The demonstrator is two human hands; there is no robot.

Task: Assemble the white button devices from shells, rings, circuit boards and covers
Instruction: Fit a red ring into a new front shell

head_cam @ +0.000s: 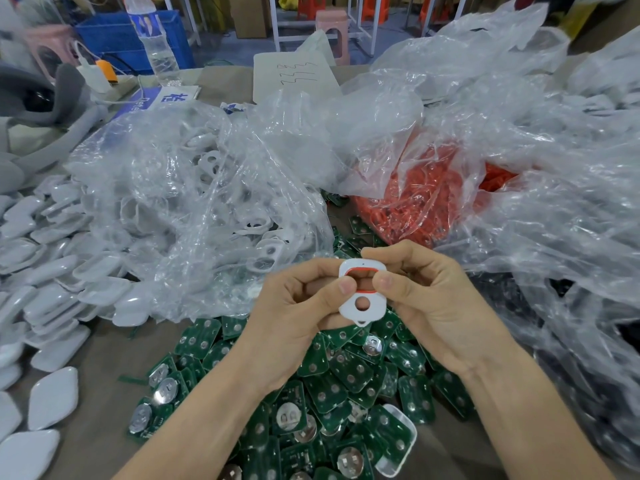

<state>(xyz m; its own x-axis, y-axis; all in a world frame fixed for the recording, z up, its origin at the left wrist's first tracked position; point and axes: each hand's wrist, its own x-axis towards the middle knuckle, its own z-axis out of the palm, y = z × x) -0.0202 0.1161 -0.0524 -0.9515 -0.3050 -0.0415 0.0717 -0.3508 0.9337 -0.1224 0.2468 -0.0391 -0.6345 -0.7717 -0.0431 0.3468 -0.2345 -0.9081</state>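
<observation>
- Hands, left (298, 306) and right (426, 292), both pinch a white shell (360, 311) over green boards (346, 375).
- Red ring (358, 270) seemingly sits in its opening.

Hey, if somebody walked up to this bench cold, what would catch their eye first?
Dead centre, the left hand and the right hand pinch a white shell fitted with an orange ring. Under the hands sprawls a heap of green circuit boards. Behind them to the right, a clear bag of orange rings stands out among the pale plastic.
</observation>
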